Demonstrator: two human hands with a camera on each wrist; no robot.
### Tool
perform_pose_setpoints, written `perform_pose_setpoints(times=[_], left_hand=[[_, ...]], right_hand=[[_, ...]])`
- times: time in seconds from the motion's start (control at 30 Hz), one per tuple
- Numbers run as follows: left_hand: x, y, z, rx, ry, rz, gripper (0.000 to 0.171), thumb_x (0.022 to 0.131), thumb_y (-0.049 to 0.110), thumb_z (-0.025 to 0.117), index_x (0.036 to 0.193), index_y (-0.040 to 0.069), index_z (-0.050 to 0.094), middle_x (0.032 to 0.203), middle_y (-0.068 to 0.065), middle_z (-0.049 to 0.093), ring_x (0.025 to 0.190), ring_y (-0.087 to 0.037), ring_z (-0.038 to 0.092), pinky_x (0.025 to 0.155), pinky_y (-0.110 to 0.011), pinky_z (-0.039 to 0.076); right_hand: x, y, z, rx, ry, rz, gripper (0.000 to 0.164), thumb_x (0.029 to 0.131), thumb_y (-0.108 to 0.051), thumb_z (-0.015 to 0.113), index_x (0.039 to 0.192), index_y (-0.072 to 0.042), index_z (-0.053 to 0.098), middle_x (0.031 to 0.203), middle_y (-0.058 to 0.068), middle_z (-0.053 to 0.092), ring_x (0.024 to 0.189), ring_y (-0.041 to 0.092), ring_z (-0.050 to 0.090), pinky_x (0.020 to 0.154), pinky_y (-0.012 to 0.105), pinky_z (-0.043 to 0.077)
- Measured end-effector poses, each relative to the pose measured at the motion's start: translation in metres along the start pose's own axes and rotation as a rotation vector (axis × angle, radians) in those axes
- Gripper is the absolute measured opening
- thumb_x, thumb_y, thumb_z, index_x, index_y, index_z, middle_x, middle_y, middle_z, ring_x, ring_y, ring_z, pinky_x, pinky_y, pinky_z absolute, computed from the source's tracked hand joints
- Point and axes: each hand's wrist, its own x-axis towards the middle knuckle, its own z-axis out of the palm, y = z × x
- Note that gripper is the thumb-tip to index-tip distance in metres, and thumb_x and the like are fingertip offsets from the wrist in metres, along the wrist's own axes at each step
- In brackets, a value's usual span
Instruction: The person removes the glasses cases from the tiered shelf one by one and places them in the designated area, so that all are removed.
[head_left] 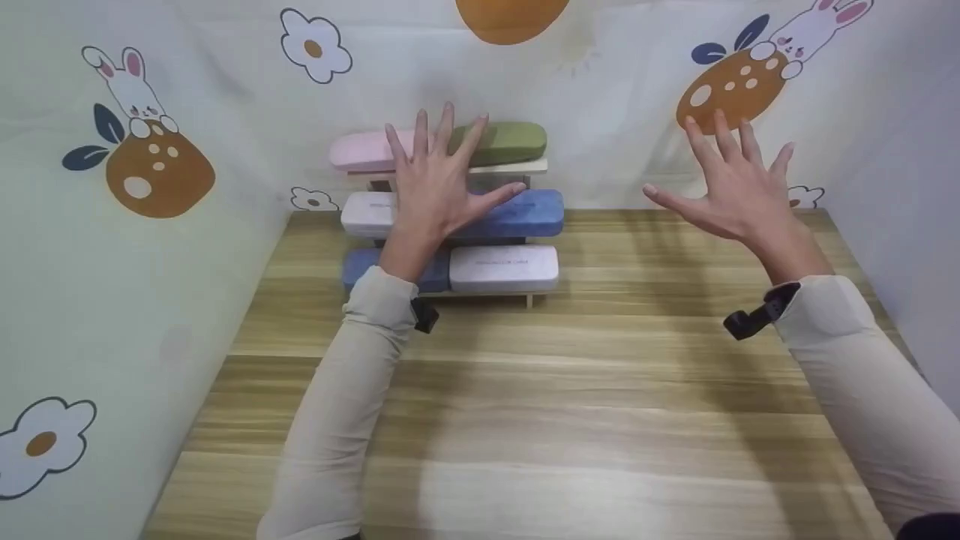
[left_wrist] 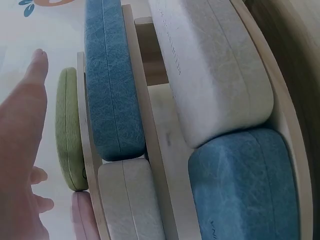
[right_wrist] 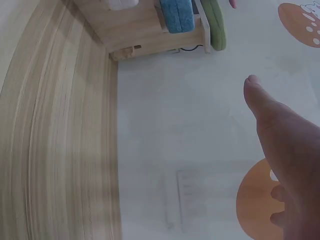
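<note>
A stepped wooden rack [head_left: 529,301] holds several glasses cases in three tiers. On top lie a pink case [head_left: 361,152] and a green case [head_left: 517,142]. The middle tier carries a white case [head_left: 366,214] and a blue case [head_left: 536,212]. At the bottom are a blue case [left_wrist: 245,185] and a white case [head_left: 504,268]. My left hand [head_left: 435,184] hovers over the rack with fingers spread, hiding parts of the cases behind it. Off to the right, my right hand [head_left: 739,187] is held up with its fingers spread too, holding nothing.
The rack stands at the back of a wood-grain table [head_left: 600,405]. Behind it hangs a pale wall sheet [head_left: 615,97] printed with rabbits, oranges and flowers. Side walls bound the table on the left and right. A small black camera is strapped to each wrist.
</note>
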Motion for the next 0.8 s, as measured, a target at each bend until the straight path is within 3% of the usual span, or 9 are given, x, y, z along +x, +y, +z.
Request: perform_pose_setpoints(times=[0.2, 0.47, 0.63, 0.8], left_hand=[[-0.005, -0.005, -0.001, -0.011, 0.024, 0.015, 0.116, 0.077, 0.110, 0.027, 0.173, 0.048, 0.010, 0.184, -0.007, 0.008, 0.170, -0.042, 0.005, 0.130, -0.077, -0.011], [-0.016, -0.017, -0.003, -0.070, 0.146, 0.059, 0.111, 0.084, 0.103, 0.036, 0.172, 0.037, 0.026, 0.180, -0.009, 0.028, 0.168, -0.037, 0.021, 0.134, -0.075, -0.001], [-0.025, -0.026, -0.006, -0.158, 0.204, 0.067, 0.106, 0.088, 0.099, 0.041, 0.171, 0.033, 0.033, 0.178, -0.007, 0.034, 0.167, -0.031, 0.028, 0.137, -0.066, 0.002], [-0.038, -0.036, -0.008, -0.259, 0.272, 0.068, 0.097, 0.093, 0.089, 0.051, 0.167, 0.027, 0.042, 0.175, -0.004, 0.039, 0.163, -0.027, 0.035, 0.140, -0.058, 0.007]], right_hand=[[-0.002, -0.004, 0.000, 0.025, 0.048, -0.027, 0.107, 0.092, -0.091, 0.045, 0.175, -0.037, 0.004, 0.184, 0.005, -0.006, 0.169, 0.046, -0.005, 0.117, 0.090, -0.018], [-0.009, -0.012, 0.003, 0.098, 0.166, -0.070, 0.099, 0.095, -0.083, 0.054, 0.174, -0.035, 0.019, 0.184, 0.005, 0.014, 0.169, 0.041, 0.012, 0.126, 0.083, -0.010], [-0.015, -0.020, 0.007, 0.167, 0.244, -0.104, 0.093, 0.096, -0.076, 0.061, 0.172, -0.033, 0.030, 0.181, 0.004, 0.026, 0.165, 0.041, 0.026, 0.131, 0.079, 0.013], [-0.021, -0.029, 0.014, 0.222, 0.320, -0.143, 0.085, 0.096, -0.068, 0.067, 0.168, -0.030, 0.041, 0.175, 0.004, 0.040, 0.159, 0.037, 0.040, 0.123, 0.073, 0.037]])
